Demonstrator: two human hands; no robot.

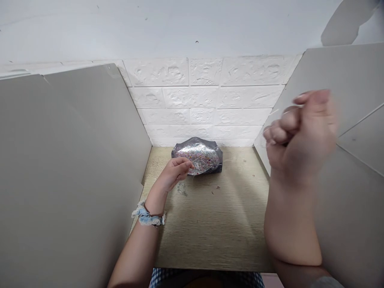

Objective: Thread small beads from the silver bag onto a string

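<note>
My left hand [177, 171] pinches a thin clear thread [198, 157] between thumb and fingertips, just in front of a silvery pouch. Raised high on the right, my right hand [301, 138] is closed, with fingers curled and the thread running across them; motion blurs part of it. The thread slants up from the left hand towards the right one and is hard to follow in between. The pouch [204, 154] lies full of small multicoloured beads behind my left fingers. A small loop of clear beads [181, 188] lies on the table below my left hand.
Grey panels stand on the left [75, 160] and the right [354, 192] of the wooden table [210, 232]. A white brick-patterned wall [204, 96] closes the back. Several tiny bits [218, 187] lie on the tabletop. A blue and white scrunchie [148, 216] circles my left wrist.
</note>
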